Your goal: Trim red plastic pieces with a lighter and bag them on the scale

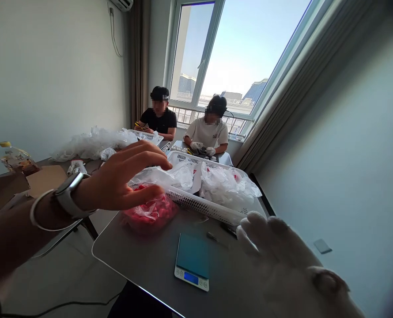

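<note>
My left hand (130, 174), bare and with a watch (71, 187) on the wrist, is raised in front of the table, its thumb and fingers apart and nothing between them. Behind and below it lies a clear plastic bag of red pieces (150, 210). My right hand (276, 251) wears a white glove and is lifted at the right; its fingers look stretched out and hold nothing that I can see. Between the hands, lower down on the table, sits a small digital scale (193, 256) with a teal top and a lit blue display. Neither hand touches it.
A white plastic basket (209, 205) holding clear plastic bags (226, 183) stands across the table (143, 260). A small dark tool (213, 237) lies near the scale. Two people sit beyond, by the window. Left are a cardboard box (46, 181), a bottle (17, 159) and piled plastic bags (93, 143).
</note>
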Demonstrator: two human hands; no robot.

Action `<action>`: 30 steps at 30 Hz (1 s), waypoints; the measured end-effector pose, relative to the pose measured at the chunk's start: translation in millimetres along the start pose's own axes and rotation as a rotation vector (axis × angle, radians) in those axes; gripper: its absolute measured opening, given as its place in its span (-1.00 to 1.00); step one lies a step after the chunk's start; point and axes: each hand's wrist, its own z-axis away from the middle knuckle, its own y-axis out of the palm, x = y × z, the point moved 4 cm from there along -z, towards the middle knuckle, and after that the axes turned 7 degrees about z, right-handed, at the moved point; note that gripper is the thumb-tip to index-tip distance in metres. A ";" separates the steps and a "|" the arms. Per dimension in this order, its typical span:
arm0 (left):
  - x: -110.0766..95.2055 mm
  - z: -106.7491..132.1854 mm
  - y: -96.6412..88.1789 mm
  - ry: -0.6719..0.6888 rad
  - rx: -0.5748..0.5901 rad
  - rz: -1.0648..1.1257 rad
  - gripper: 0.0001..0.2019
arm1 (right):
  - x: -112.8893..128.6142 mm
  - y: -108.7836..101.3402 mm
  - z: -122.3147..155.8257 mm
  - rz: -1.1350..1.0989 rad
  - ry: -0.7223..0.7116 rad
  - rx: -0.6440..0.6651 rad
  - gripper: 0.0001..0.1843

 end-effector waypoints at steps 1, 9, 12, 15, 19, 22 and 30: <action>-1.7 -3.1 5.5 -0.020 0.081 -0.045 -0.88 | 2.3 4.2 -1.1 -0.013 0.011 0.013 -0.22; 97.6 31.6 62.1 -0.237 0.810 -0.814 -0.89 | 8.4 38.4 -5.4 -0.362 0.179 -0.113 -0.46; 128.6 65.2 62.1 -0.361 0.793 -0.952 -0.90 | -3.4 56.1 -6.9 -0.586 0.250 -0.247 -0.51; 114.3 106.5 67.7 -0.333 0.552 -0.866 -0.83 | -12.9 79.9 -8.0 -0.648 0.277 -0.287 -0.57; 67.7 183.5 74.5 -0.148 0.373 -0.600 -0.80 | -16.9 103.2 -5.8 -0.666 0.296 -0.273 -0.64; 50.3 247.1 60.8 -0.072 0.488 -0.500 -0.78 | -13.3 110.6 -2.0 -0.660 0.319 -0.235 -0.64; 96.1 378.6 -59.3 -0.833 1.066 -0.677 -0.69 | 17.1 114.0 18.7 -0.614 0.400 -0.115 -0.65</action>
